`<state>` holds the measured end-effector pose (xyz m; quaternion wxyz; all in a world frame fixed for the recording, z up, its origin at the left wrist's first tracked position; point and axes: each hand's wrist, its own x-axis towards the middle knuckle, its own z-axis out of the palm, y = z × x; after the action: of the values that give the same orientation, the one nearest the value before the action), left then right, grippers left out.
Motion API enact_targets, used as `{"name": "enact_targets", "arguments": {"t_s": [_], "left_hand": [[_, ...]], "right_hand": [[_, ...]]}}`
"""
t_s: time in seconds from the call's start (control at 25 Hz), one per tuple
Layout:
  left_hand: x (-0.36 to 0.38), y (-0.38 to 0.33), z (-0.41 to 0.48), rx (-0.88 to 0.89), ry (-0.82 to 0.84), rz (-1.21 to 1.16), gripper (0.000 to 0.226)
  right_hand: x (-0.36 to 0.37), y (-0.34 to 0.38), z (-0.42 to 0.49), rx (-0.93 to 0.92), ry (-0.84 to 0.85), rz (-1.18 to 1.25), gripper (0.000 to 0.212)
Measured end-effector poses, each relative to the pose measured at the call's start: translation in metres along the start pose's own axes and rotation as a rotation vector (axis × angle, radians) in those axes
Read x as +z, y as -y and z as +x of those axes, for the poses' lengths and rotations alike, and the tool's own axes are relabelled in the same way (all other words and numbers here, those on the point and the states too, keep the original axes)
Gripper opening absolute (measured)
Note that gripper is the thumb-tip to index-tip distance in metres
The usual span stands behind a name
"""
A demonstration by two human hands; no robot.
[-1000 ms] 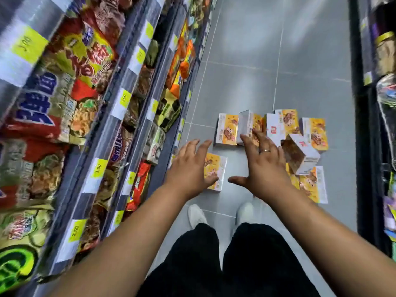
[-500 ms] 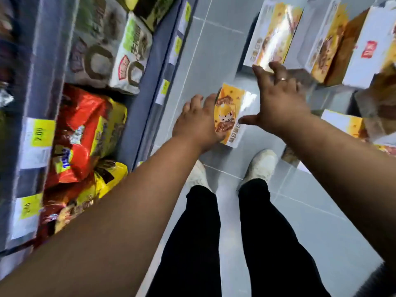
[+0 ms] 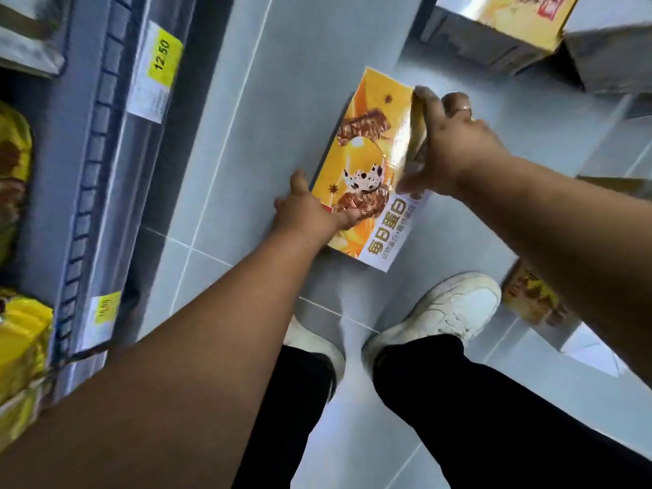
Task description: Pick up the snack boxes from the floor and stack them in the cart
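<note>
Snack box (image 3: 367, 160) between shelf (image 3: 106, 171) and shoes (image 3: 441, 312)

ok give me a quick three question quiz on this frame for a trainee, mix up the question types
1. True or false: the left hand and the right hand both grip the yellow cardboard snack box.
2. Which price shows on the upper yellow paper shelf tag? A) 12.50 B) 3.00 C) 8.90
3. Fill in: the thin metal ring sits on a finger of the ___ hand.
Key: 1 true; 2 A; 3 right.
</note>
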<state>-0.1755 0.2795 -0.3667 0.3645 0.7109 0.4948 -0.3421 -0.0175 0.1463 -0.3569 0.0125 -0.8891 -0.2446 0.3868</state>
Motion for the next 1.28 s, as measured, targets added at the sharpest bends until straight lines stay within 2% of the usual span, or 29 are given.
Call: {"name": "enact_targets", "arguments": {"t_s": [0.2,0.28,0.4,0.56,0.64,0.8,0.96,1.16,1.28], "left_hand": [[0.019,0.005,0.009,-0.165,0.013,-0.441,0.094],[0.017,0.008,-0.003,-0.190,-0.010,-0.528,0.095],[-0.014,-0.004,-0.040,-0.114,-0.070,-0.535,0.094],[-0.084,-0.062,-0.117,0.059,-0.066,-0.358,0.083],[-0.120,-0.098,-0.160,0.162,-0.059,-0.285,0.085],[-0.193,-0.177,-0.278,0.429,-0.064,-0.154,0.090],[-0.251,-0.236,-0.422,0.715,-0.064,-0.029,0.081],[-0.274,-0.260,-0.627,1.067,-0.034,0.160,0.063],[-0.256,-0.249,-0.732,1.243,0.013,0.278,0.072]], "right_hand": [[0.007,0.011,0.007,0.079,-0.007,0.114,0.130],[0.002,0.017,-0.005,0.062,-0.035,0.142,0.125],[-0.034,0.021,-0.039,0.089,-0.111,0.227,0.122],[-0.124,0.019,-0.116,0.199,-0.221,0.309,0.126],[-0.174,0.017,-0.161,0.256,-0.284,0.358,0.129],[-0.288,0.016,-0.283,0.388,-0.528,0.459,0.127],[-0.374,0.030,-0.426,0.508,-0.767,0.527,0.126],[-0.425,0.044,-0.642,0.727,-1.035,0.612,0.123],[-0.422,0.045,-0.761,0.845,-1.145,0.617,0.124]]}}
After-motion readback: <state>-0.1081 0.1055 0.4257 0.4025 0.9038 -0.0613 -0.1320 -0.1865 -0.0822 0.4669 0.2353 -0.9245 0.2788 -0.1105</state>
